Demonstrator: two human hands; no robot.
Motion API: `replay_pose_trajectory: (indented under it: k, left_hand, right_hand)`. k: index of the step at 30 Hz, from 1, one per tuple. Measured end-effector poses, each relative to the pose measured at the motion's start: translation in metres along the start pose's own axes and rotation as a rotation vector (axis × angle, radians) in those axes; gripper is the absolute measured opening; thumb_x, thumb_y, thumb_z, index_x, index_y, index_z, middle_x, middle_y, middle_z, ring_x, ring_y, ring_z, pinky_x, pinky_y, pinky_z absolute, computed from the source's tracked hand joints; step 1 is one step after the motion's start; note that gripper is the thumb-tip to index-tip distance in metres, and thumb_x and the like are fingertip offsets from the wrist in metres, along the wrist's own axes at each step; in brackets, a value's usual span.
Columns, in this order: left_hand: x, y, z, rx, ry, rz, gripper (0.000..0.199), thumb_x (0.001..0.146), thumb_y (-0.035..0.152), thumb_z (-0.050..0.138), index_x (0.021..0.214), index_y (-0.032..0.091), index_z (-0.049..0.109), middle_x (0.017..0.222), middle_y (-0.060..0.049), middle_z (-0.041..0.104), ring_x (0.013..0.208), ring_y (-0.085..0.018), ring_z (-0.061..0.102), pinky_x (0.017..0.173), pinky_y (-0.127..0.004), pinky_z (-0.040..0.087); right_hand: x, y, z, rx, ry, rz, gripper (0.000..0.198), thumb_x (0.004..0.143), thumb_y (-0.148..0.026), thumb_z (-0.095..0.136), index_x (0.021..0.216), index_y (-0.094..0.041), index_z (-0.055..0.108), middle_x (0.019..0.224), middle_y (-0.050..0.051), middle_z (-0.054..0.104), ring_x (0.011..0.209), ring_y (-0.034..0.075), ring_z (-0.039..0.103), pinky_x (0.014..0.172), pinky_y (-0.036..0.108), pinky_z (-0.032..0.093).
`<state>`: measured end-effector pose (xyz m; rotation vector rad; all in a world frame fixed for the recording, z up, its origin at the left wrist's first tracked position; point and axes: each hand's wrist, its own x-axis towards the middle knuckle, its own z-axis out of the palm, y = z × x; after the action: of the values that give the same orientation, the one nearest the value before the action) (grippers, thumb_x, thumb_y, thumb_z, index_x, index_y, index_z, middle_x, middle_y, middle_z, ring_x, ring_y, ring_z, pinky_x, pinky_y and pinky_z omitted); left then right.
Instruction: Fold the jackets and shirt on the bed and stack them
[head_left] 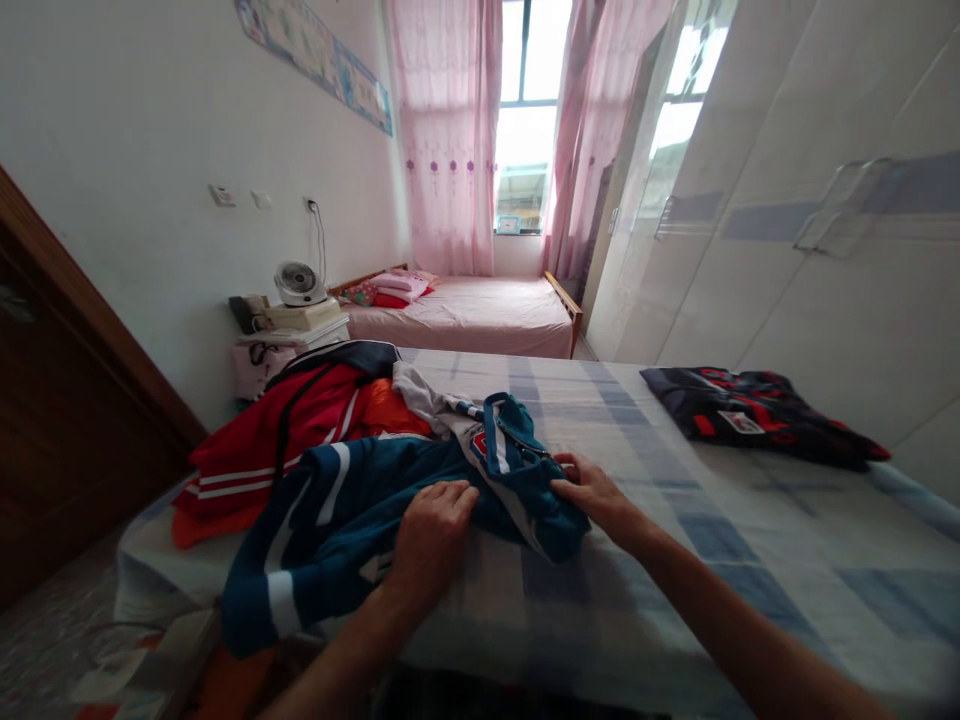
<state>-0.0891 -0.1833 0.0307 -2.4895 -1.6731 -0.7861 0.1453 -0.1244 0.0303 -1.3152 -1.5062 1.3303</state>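
Your R hand [589, 490] pinches teal jacket [390, 465], nearly closed; L hand [435, 525] half-curled on it, hold unclear. Jacket's on bed [637, 610], rumpled, unfinished; black-red garment [795, 420] lies neat at R; red clothes [247, 440] heaped L, prob. undone.

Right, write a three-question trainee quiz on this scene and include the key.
1. True or false: the left hand and the right hand both touch the teal garment.
2. Which lies nearest the wardrobe?
A) red garment
B) black-and-red garment
C) teal garment
3. Fill in: in this view, the white fan stands to the ___ of the window.
Key: 1 true; 2 B; 3 left.
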Motion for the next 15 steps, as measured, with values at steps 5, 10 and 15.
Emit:
replay_pose_trajectory:
  k: [5,10,15]
  left_hand:
    - [0.022,0.013,-0.064,-0.582,0.173,-0.129,0.025,0.091,0.028,0.04,0.102,0.02,0.061,0.086,-0.001,0.068,0.078,-0.016,0.062,0.073,-0.027,0.048]
    - [0.058,0.032,-0.127,-0.937,0.356,-0.062,0.021,0.083,0.033,0.056,0.098,0.02,0.064,0.078,0.001,0.067,0.072,-0.015,0.061,0.064,-0.024,0.048]
    - [0.1,0.074,-0.149,-1.371,0.368,0.087,0.019,0.084,0.032,0.056,0.098,0.02,0.062,0.076,0.002,0.066,0.069,-0.015,0.064,0.061,-0.025,0.051]
  right_hand:
    - [-0.021,-0.025,0.005,0.354,-0.134,-0.064,0.03,0.068,-0.031,0.066,0.095,-0.018,0.06,0.086,0.003,0.068,0.077,0.017,0.062,0.073,0.03,0.048]
    - [-0.021,-0.03,-0.01,0.521,0.078,-0.112,0.03,0.077,-0.043,0.054,0.095,-0.021,0.062,0.093,0.006,0.067,0.083,0.019,0.062,0.073,0.033,0.047]
    - [-0.023,-0.023,-0.009,0.222,0.028,-0.157,0.044,0.078,-0.049,0.054,0.114,-0.024,0.058,0.114,0.007,0.064,0.107,0.025,0.056,0.087,0.041,0.045]
